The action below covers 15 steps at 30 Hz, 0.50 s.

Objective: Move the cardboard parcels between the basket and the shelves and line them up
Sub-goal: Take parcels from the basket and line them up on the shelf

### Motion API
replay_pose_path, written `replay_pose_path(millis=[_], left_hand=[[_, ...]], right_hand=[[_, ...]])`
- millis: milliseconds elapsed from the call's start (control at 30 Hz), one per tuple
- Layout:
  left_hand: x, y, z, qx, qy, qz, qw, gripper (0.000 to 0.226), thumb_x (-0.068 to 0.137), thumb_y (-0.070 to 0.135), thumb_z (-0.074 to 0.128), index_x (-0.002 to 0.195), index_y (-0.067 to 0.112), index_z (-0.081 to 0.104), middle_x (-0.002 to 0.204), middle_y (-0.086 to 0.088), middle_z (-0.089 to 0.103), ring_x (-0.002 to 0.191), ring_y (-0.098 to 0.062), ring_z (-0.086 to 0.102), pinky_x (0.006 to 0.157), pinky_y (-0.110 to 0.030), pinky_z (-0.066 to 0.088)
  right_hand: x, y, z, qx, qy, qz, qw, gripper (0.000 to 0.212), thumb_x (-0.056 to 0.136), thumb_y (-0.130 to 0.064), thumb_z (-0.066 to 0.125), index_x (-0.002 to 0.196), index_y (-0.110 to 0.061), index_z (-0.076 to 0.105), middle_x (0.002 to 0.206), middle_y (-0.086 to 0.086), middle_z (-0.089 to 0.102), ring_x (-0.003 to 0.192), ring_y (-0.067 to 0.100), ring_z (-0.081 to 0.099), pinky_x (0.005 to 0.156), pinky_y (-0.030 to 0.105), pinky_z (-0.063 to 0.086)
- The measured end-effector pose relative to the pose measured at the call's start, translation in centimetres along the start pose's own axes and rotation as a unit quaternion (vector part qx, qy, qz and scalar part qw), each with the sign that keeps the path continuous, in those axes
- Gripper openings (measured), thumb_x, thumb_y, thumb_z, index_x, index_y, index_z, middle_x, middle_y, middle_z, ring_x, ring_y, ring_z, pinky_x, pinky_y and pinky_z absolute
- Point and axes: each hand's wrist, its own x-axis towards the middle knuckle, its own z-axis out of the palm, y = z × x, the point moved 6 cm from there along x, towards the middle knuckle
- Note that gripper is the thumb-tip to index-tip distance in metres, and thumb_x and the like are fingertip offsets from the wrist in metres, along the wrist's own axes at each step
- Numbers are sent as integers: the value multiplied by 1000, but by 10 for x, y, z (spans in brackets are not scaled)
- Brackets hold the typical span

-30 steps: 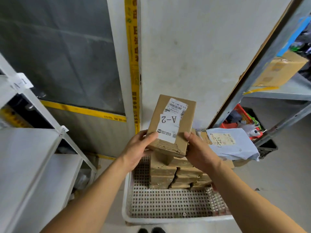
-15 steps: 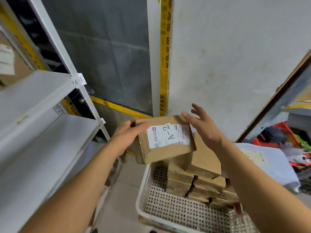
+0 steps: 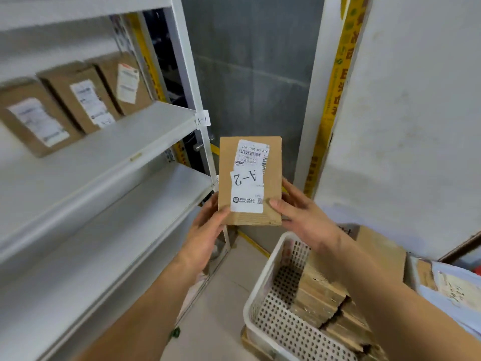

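White shelves (image 3: 109, 162) stand left; three labelled cardboard parcels (image 3: 78, 100) sit far back on the upper board. The basket (image 3: 263, 303) apparently rests on the floor (image 3: 218, 308).

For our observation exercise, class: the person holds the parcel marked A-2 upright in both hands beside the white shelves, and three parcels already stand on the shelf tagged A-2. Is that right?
Not quite. In the head view the three parcels stand on the shelf whose post tag reads A-1, not A-2. The rest holds: the left hand and right hand hold the A-2 parcel upright beside the white shelves.
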Motion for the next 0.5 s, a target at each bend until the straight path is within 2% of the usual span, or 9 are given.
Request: replay_pose_path(millis=[167,267,333,433,500], left_hand=[[-19,36,-55,35,22,60,997,61,89,45,75,147,39,57,147,6,62,141,-21,53,121,-53,36],[-22,57,-97,53,37,83,994,58,95,36,72,150,36,54,147,7,62,142,-19,52,123,-53,35],[-24,72,-128,88,40,97,991,53,102,24,64,153,32,51,147,8,62,141,-17,53,122,-52,35],[-34,100,-182,136,61,119,982,52,104,28,60,154,36,48,147,11,61,141,-16,52,122,-52,36],[-42,118,-221,152,78,140,975,48,106,20,59,152,34,51,144,11,64,139,-13,54,120,-49,39]], right_hand=[[23,-5,58,-4,-51,-22,998,71,101,-9,67,161,-35,38,152,1,59,136,26,61,107,49,56],[37,-15,104,-8,-64,-47,997,72,99,-8,67,160,-33,39,150,1,61,136,24,61,106,48,56],[48,-22,138,-21,-69,-67,995,74,96,-12,70,160,-32,40,151,0,60,139,23,59,110,51,53],[69,-26,194,-36,-66,-79,994,77,92,-25,78,159,-39,42,152,-7,59,139,16,58,114,53,48],[82,-29,235,-59,-69,-91,992,77,90,-36,81,157,-45,43,149,-14,61,137,10,59,115,52,48]])
